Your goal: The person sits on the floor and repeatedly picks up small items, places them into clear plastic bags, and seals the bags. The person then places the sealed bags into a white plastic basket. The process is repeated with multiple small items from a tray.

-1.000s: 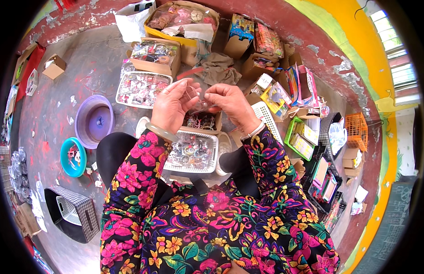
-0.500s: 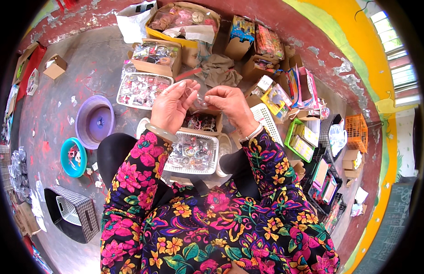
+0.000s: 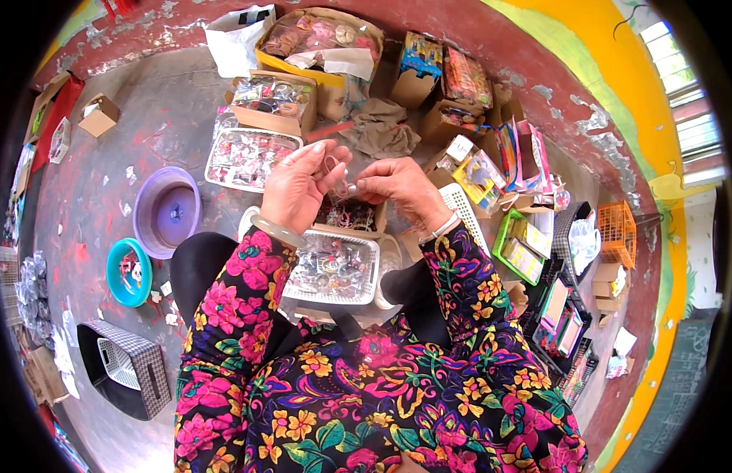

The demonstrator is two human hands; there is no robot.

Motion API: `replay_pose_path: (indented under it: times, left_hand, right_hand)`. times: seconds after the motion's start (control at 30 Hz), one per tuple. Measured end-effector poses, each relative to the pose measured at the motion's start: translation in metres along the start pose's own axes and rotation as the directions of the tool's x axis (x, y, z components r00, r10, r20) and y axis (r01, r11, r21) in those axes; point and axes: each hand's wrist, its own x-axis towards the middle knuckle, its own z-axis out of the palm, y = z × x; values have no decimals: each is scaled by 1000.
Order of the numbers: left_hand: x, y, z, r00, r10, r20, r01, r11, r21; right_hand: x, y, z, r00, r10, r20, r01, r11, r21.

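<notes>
bare concrete floor (image 3: 90, 205) with red marks spreads around us, up to a peeling red wall (image 3: 523, 71). at the frame's left we see a teal basin (image 3: 137, 297) with small pieces inside, then a purple basin (image 3: 157, 209). right of these sits a white basket (image 3: 232, 186) of small packets. at upper centre, our left hand (image 3: 295, 188) has its fingers curled about a reddish loop (image 3: 330, 164); below is another white tray (image 3: 334, 299). just beside, our right hand (image 3: 401, 189) pinches a clear piece (image 3: 352, 189), too small to make out. farther right stand a green basket (image 3: 516, 269) and an orange crate (image 3: 616, 232).
</notes>
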Motion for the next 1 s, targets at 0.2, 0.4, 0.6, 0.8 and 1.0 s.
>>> replay_pose_path:
  times: [0.2,0.4,0.6,0.8,1.0]
  left_hand:
    - [2,-7,-3,999,46,1,-46,999,28]
    - [0,-6,3,1000,21,-8,-20,998,61]
    - [-3,-14,7,1000,-18,11,15,984,177]
    - [-2,-23,7,993,-65,102,38,967,251]
    - [0,-23,6,992,-47,120,21,978,206]
  right_hand:
    - [6,6,-4,999,5,38,-1,995,-99]
    - [13,13,-23,989,-127,-73,79,882,-464]
    - [4,-8,-6,976,-163,-147,187,967,171]
    - [3,-2,7,975,-187,-120,217,918,333]
    - [-2,-6,2,912,-329,-247,366,922,123]
